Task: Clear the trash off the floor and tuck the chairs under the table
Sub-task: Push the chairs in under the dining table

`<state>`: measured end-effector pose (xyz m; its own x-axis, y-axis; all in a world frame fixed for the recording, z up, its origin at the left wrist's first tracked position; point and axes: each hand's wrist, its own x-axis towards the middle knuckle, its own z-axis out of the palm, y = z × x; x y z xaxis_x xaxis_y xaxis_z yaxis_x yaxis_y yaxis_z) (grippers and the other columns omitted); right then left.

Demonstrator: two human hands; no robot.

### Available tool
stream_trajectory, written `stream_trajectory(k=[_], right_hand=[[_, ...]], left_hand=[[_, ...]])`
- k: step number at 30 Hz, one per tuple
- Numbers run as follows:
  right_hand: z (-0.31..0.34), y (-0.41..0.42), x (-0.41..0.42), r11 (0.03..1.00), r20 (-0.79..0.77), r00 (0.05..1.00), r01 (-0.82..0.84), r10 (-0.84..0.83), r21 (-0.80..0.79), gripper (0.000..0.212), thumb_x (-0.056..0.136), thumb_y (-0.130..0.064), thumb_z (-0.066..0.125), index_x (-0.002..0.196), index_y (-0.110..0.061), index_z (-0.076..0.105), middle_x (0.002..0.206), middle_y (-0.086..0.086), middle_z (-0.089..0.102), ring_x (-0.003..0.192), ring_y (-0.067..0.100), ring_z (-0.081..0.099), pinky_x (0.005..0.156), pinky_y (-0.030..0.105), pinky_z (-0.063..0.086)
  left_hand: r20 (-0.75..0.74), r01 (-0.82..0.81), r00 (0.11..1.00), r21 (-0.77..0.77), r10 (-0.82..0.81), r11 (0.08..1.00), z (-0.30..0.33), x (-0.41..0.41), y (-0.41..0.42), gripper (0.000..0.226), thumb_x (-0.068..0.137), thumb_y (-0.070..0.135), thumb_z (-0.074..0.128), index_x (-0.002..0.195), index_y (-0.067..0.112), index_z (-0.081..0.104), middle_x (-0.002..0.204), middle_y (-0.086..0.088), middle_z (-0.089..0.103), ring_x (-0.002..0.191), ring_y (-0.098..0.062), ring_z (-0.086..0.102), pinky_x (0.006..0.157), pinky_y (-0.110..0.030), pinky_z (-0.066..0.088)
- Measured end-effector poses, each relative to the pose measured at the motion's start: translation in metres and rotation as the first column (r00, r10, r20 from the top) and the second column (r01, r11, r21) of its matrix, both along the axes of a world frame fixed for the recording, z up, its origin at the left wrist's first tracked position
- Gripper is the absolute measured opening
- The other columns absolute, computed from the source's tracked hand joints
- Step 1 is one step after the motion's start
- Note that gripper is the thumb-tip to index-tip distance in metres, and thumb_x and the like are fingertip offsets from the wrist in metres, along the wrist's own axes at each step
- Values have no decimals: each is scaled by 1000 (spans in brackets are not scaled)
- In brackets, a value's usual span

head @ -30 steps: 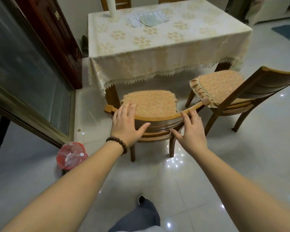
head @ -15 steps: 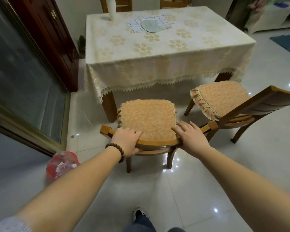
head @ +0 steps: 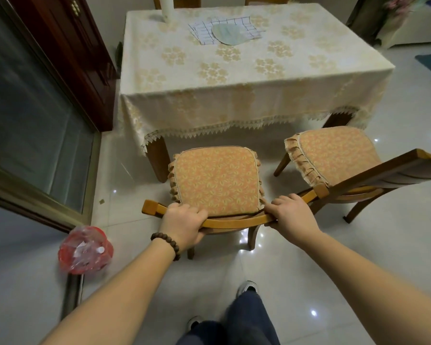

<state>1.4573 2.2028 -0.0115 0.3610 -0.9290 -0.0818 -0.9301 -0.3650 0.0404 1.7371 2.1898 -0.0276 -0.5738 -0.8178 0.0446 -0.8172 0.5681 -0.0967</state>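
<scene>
Both hands (head: 183, 224) (head: 292, 216) on near chair's (head: 217, 180) backrest.

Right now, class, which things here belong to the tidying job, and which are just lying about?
Job: near chair, gripped by left hand and right hand; second chair; table; red bag.

Lying about: checked cloth; white cylinder; bead bracelet.

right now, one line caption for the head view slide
Both hands, left hand and right hand, grip the chair backrest.
</scene>
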Motion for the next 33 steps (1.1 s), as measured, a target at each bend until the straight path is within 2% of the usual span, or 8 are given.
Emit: stream_trajectory(k=[7, 10, 12, 15, 21, 24, 29, 33], right_hand=[[9, -72, -27, 997, -8, 997, -75, 75, 6, 14, 84, -33, 62, 96, -27, 64, 84, -7, 63, 81, 16, 56, 74, 33, 40], [9, -104, -36, 993, -40, 992, -120, 121, 21, 12, 75, -31, 70, 83, -26, 63, 73, -6, 61, 72, 19, 57, 66, 32, 36], [8, -122, -40, 990, -99, 985, -140, 143, 29, 21, 61, -29, 79, 70, -27, 60, 62, -7, 56, 62, 18, 56, 59, 30, 32], [7, -149, -39, 985, -112, 979, -172, 171, 2, 25, 54, -29, 82, 63, -27, 59, 57, -9, 54, 60, 16, 55, 60, 27, 27], [6, -209, -23, 977, -31, 976, -214, 215, 22, 13, 70, -32, 74, 76, -26, 63, 69, -5, 61, 70, 19, 58, 68, 31, 34], [5, -241, -12, 979, -4, 979, -204, 204, 24, 10, 76, -30, 70, 82, -26, 62, 74, -5, 61, 76, 19, 56, 71, 31, 33], [-1, -297, 6, 986, -11, 986, -164, 164, 35, 8, 84, -35, 62, 88, -28, 60, 83, -7, 61, 84, 17, 53, 73, 31, 36], [-5, -340, 28, 993, -10, 994, -109, 110, 39, 8, 83, -34, 64, 88, -29, 60, 82, -8, 62, 81, 16, 55, 69, 29, 32]], left_hand=[[58, -77, 995, -25, 79, 997, 13, -28, -55, 32, 54, 47, 75, 71, 24, 62, 62, 7, 62, 58, -18, 61, 52, -26, 41], [63, -127, 990, -14, 128, 992, 19, -38, -82, 35, 49, 47, 78, 70, 25, 62, 59, 7, 61, 57, -18, 61, 51, -25, 42], [72, -159, 985, -4, 159, 987, 18, -41, -94, 38, 43, 45, 82, 70, 25, 64, 59, 6, 61, 56, -19, 61, 52, -24, 42], [92, -192, 977, -15, 193, 981, 12, -41, -111, 45, 41, 47, 83, 77, 23, 69, 60, 5, 63, 55, -19, 61, 51, -24, 43], [120, -222, 968, 5, 220, 975, 4, -27, -163, 37, 53, 52, 78, 73, 25, 63, 62, 6, 62, 58, -19, 61, 54, -27, 41], [142, -207, 969, 27, 201, 978, 6, -16, -198, 31, 65, 53, 69, 78, 25, 63, 69, 6, 64, 66, -19, 62, 58, -29, 41], [124, -163, 980, 59, 155, 985, 11, 2, -266, 35, 84, 52, 50, 105, 26, 58, 95, 5, 65, 92, -21, 60, 72, -31, 39], [139, -134, 983, 84, 122, 987, 12, 22, -321, 34, 85, 52, 48, 104, 25, 56, 98, 4, 65, 94, -21, 59, 75, -33, 40]])
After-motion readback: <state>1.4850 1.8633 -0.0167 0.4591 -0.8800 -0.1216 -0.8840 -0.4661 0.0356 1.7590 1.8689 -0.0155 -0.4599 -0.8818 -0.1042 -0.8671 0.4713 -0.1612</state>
